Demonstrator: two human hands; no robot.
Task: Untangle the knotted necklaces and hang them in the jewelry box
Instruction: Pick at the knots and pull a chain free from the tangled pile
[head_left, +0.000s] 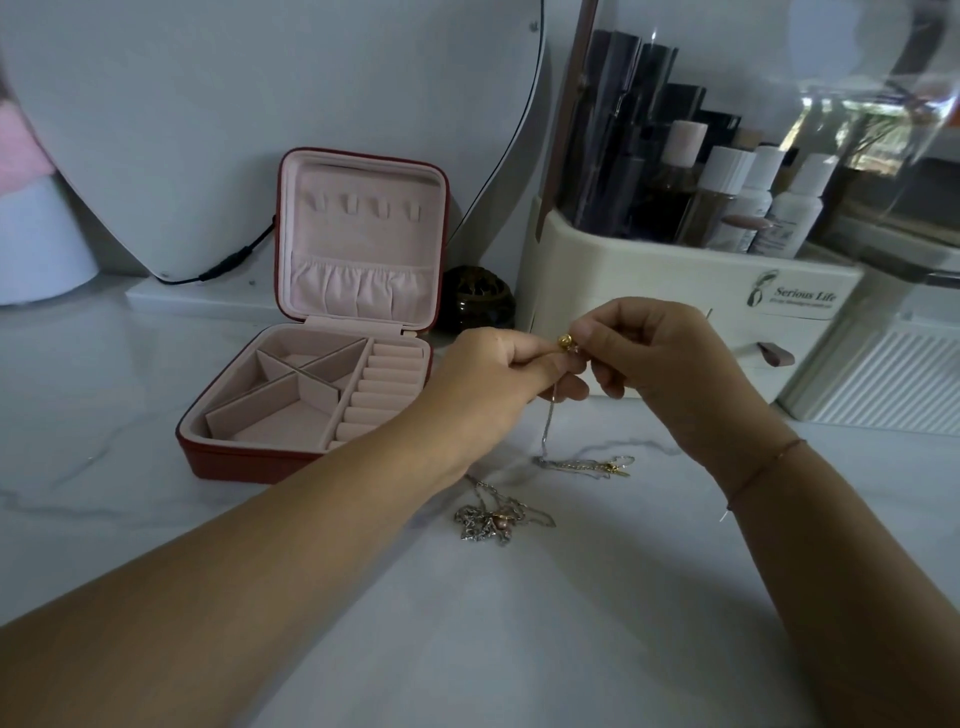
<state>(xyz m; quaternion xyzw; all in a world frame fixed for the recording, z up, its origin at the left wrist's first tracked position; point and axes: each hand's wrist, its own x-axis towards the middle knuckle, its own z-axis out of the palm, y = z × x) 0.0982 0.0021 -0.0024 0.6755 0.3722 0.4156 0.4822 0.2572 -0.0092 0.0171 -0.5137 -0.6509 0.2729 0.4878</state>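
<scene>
- L hand (498, 374) & R hand (660, 358) meet above the marble tabletop (467, 649), just in front of the cream cosmetics organizer (675, 291).
- Fingers of both hands are curled; each pinches the gold-bead necklace (548, 421) btw thumb & forefinger tips.
- Its gold bead (565, 341) shows in the small gap btw the two pinches, touching L fingertips and just beside R forefinger tip.
- The thin chain drops from under L fingers down to the tabletop; the rest lies there in a loose flat heap w/ a gold clasp end (615, 467), below R hand and apart from its fingers.
- 2nd tangled clump (488, 519): silver chains w/ a pinkish bead, on the tabletop near L wrist; neither hand touches it.
- Jewelry box (228, 460): red, open, pink lining, left of L hand; lid upright w/ a row of hooks (363, 204) above a gathered pocket.
- L forearm crosses in front of the box's near right corner.
- Thin cord bracelet (763, 467) on R wrist.
- Behind: big mirror (260, 130); small dark jar (475, 296) btw box & organizer.
</scene>
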